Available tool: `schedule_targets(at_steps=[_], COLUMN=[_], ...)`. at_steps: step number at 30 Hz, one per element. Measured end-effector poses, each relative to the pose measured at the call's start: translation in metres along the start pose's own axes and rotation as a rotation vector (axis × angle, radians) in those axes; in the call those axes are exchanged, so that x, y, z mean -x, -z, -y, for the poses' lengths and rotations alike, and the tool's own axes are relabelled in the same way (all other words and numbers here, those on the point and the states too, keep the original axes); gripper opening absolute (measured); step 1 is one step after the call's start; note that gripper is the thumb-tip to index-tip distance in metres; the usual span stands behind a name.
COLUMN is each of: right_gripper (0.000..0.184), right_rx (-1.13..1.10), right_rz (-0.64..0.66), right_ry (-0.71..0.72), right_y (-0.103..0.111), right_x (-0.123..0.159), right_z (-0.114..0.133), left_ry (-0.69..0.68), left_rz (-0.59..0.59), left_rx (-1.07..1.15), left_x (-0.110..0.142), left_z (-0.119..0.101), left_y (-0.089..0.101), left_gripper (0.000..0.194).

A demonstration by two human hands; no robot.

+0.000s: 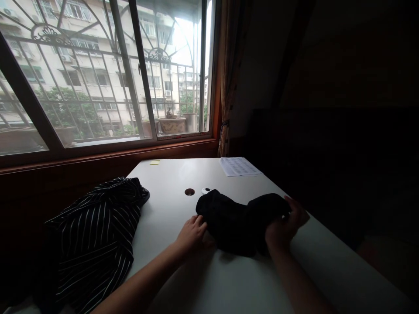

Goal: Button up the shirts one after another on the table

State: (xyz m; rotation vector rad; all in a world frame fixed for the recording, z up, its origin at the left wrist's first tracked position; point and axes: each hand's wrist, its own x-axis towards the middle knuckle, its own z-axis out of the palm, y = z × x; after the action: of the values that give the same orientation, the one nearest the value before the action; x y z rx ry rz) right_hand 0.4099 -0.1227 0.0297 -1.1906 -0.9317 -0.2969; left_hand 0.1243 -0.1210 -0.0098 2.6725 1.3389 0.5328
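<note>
A black piece of cloth (232, 226), bunched and too dark to tell what garment it is, hangs between my two hands low over the white table. My left hand (193, 233) is closed on its left edge, fingers curled. At the other end my right hand (286, 224) grips the cloth's right side, with the thumb side toward me. The cloth's lower edge seems to touch the tabletop or sit just above it. To the left, a dark garment with white stripes (98, 226) lies heaped over the table's left edge.
The white table (170, 179) has a round hole (189, 192) and a small white ring-shaped piece (206, 190) beside it. Printed sheets (240, 166) lie at the far right corner, a yellow sticky note (155, 162) at the far left. Beyond stand a barred window (98, 74) and a curtain (225, 87).
</note>
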Motion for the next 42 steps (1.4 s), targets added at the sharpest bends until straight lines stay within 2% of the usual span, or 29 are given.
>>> schedule_targets(at_steps=[2, 3, 8, 14, 17, 20, 24, 29, 36, 42], right_gripper=[0.036, 0.032, 0.028, 0.03, 0.024, 0.021, 0.046, 0.057, 0.036, 0.011], right_rx=[0.021, 0.027, 0.029, 0.027, -0.035, -0.022, 0.082, 0.17, 0.208, 0.069], right_rz=[0.018, 0.066, 0.493, 0.791, 1.003, 1.158, 1.177, 1.193, 1.123, 1.006], right_ry=[0.184, 0.252, 0.512, 0.657, 0.741, 0.704, 0.607, 0.578, 0.528, 0.425], right_y=[0.005, 0.007, 0.007, 0.0, -0.003, -0.007, -0.008, -0.005, -0.01, -0.013], right_x=[0.003, 0.006, 0.03, 0.038, 0.043, 0.051, 0.055, 0.048, 0.047, 0.04], right_z=[0.008, 0.012, 0.027, 0.047, 0.052, 0.051, 0.045, 0.037, 0.035, 0.023], left_ry=[0.026, 0.035, 0.043, 0.06, 0.067, 0.089, 0.133, 0.197, 0.297, 0.332], left_rz=[-0.037, -0.054, -0.098, -0.135, -0.156, -0.182, -0.211, -0.246, -0.333, -0.442], left_rx=[0.005, 0.008, 0.024, 0.054, 0.096, 0.153, 0.238, 0.334, 0.439, 0.513], left_x=[-0.007, -0.01, -0.015, -0.011, -0.01, -0.009, -0.01, -0.01, -0.009, -0.009], left_z=[-0.003, -0.004, -0.002, -0.004, -0.004, -0.002, 0.003, 0.007, 0.012, 0.017], left_y=[-0.013, -0.016, -0.018, -0.013, -0.011, -0.011, -0.011, -0.009, -0.007, -0.008], left_gripper=[0.053, 0.048, 0.021, 0.01, 0.01, 0.011, 0.012, 0.012, 0.014, 0.017])
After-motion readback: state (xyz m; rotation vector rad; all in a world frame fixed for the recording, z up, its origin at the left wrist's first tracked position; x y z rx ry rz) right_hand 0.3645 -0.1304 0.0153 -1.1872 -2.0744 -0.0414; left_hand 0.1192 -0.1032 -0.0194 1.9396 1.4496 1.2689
